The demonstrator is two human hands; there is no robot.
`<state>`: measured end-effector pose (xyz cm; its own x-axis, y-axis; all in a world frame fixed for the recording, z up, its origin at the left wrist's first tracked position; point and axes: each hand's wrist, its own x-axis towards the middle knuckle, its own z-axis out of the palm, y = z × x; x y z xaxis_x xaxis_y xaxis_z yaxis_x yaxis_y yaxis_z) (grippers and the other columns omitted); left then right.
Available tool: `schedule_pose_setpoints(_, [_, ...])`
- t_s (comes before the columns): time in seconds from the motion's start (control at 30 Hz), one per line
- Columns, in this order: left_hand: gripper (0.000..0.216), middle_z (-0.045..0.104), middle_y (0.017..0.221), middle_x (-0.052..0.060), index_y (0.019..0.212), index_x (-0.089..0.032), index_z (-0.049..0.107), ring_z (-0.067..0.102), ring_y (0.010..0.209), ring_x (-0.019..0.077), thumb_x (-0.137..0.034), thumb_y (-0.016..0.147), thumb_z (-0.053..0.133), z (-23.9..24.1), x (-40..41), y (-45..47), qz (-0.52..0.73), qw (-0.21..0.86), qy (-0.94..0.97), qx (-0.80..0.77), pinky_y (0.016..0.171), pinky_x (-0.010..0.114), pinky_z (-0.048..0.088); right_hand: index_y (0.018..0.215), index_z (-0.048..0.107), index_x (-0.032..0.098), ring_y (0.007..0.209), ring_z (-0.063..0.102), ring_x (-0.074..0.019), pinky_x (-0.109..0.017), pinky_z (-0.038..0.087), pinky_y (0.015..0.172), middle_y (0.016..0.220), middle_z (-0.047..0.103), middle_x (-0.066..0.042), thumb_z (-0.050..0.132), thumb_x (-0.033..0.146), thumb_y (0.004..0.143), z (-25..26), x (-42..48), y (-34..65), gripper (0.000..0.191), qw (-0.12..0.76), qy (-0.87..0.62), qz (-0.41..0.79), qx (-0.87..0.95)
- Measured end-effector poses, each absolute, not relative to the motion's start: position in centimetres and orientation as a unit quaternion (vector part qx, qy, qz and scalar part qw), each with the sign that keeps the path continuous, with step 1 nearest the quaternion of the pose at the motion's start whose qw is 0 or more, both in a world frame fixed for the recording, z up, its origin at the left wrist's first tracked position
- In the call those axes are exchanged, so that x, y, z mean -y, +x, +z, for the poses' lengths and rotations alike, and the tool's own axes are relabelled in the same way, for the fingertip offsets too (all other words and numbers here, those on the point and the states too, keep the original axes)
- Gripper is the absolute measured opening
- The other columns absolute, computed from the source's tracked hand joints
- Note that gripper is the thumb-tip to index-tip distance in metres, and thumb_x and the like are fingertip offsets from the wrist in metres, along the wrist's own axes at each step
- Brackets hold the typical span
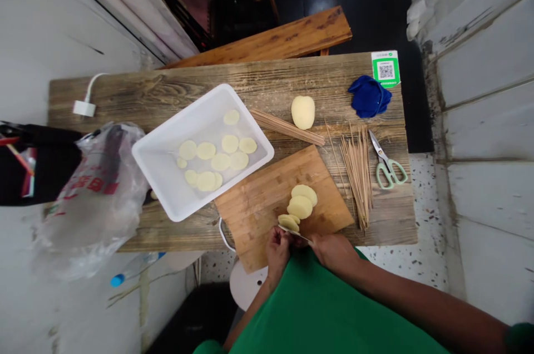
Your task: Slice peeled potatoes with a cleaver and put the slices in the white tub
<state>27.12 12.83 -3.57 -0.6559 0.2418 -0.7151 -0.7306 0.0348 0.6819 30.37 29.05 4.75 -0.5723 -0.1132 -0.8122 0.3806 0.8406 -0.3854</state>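
At the cutting board's (258, 198) near edge my left hand (278, 251) is closed, its fingers curled; what they hold is hidden. My right hand (334, 251) closes around a knife, its thin blade (301, 235) seen nearly edge-on and reaching left to my left fingertips. Just beyond the blade, pale potato slices (288, 221) lie overlapping. More potato slices (300, 206) trail away across the board. Farther back, a whole peeled potato (303, 112) sits on the wooden table (187, 87).
Left of the board stands a white plastic tub (167, 198) with several potato slices inside. Bamboo skewers (359, 176) lie to the right, with another skewer bundle (287, 127) behind the board. Scissors (387, 167), a blue cloth (369, 97) and a plastic bag (100, 181) are also there.
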Motion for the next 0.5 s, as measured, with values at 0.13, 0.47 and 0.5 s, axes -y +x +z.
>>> schedule_pose_setpoints(0.13, [0.042, 0.056, 0.053, -0.005, 0.07, -0.022, 0.041, 0.059, 0.051, 0.0143, -0.053, 0.073, 0.071, -3.3, -13.0, 27.1, 0.669, 0.375, -0.205, -0.608, 0.051, 0.026, 0.045, 0.105, 0.066, 0.016, 0.087, 0.071, -0.027, -0.031, 0.048, 0.068, 0.098, 0.074, -0.013, 0.031, 0.029, 0.1, 6.3, -30.1, 31.3, 0.037, 0.466, 0.097, -0.284, -0.832])
schedule_pose_setpoints(0.47, [0.037, 0.058, 0.054, -0.004, 0.07, -0.024, 0.042, 0.059, 0.052, 0.0159, -0.051, 0.075, 0.067, -3.0, -13.0, 26.8, 0.65, 0.387, -0.21, -0.62, 0.052, 0.027, 0.044, 0.104, 0.066, 0.016, 0.091, 0.07, -0.0264, -0.03, 0.047, 0.072, 0.1, 0.074, -0.011, 0.03, 0.034, 0.102, 7.1, -31.2, 32.0, 0.041, 0.484, 0.095, -0.287, -0.821])
schedule_pose_setpoints(0.5, [0.037, 0.057, 0.054, -0.004, 0.07, -0.024, 0.042, 0.059, 0.051, 0.0159, -0.051, 0.075, 0.067, -3.0, -13.0, 26.7, 0.649, 0.387, -0.212, -0.62, 0.052, 0.027, 0.044, 0.103, 0.066, 0.016, 0.091, 0.07, -0.0261, -0.03, 0.047, 0.071, 0.099, 0.074, -0.011, 0.03, 0.032, 0.102, 7.1, -31.2, 31.9, 0.04, 0.484, 0.091, -0.283, -0.823])
